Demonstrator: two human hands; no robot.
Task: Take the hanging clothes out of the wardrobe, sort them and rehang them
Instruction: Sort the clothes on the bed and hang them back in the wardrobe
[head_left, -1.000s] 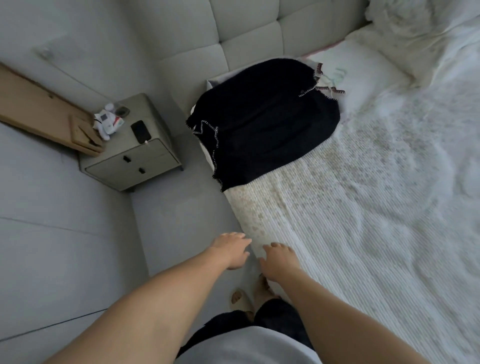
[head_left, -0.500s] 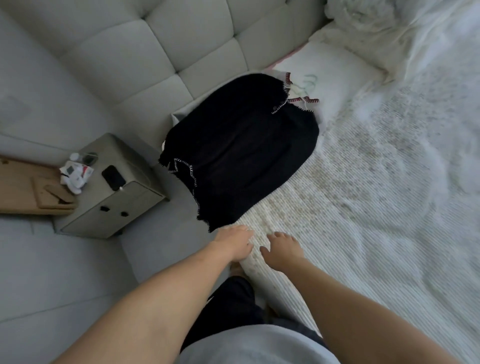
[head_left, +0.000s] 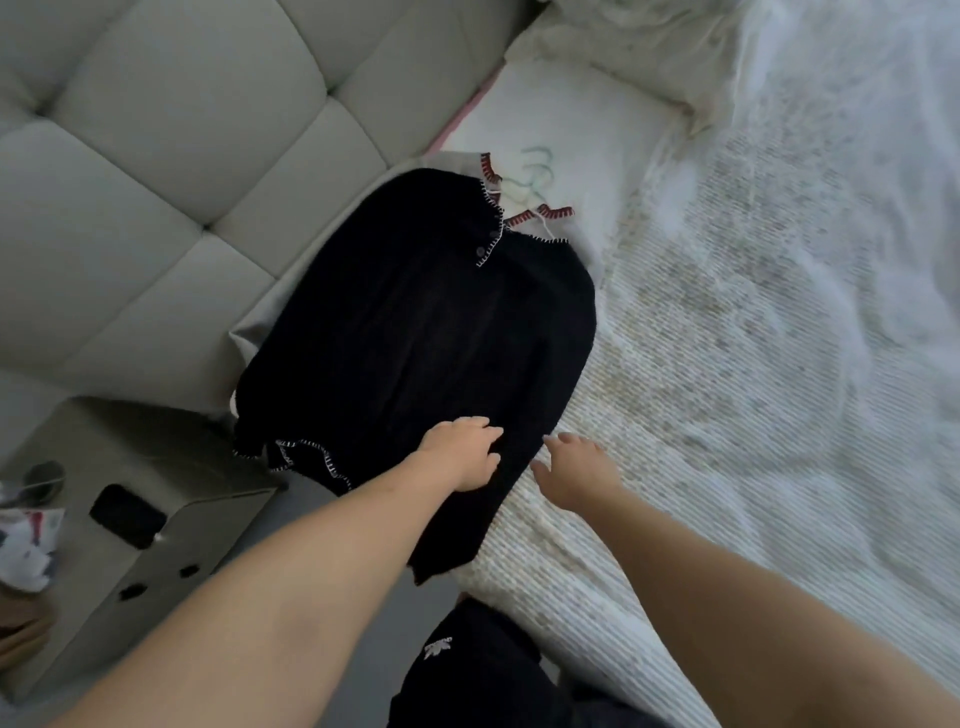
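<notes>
A black cardigan (head_left: 415, 332) with white stitched edging lies flat on the left side of the bed (head_left: 753, 415), its hem hanging over the bed's edge. Under its collar a pale garment with red stitched trim (head_left: 540, 213) and pale green hangers (head_left: 535, 174) stick out onto the pillow. My left hand (head_left: 460, 452) rests palm down on the cardigan's lower part, fingers slightly curled. My right hand (head_left: 576, 473) hovers just right of the cardigan, over the white bedspread, fingers apart and holding nothing.
A grey padded headboard (head_left: 171, 171) runs along the upper left. A grey bedside table (head_left: 145, 530) stands at lower left with a black phone (head_left: 127, 514) and small white items on top. A white pillow (head_left: 561, 114) and crumpled white bedding lie at the top.
I have moved closer to the bed. Both hands have reached forward: the left one now lies on the cardigan's lower part, the right one is beside it.
</notes>
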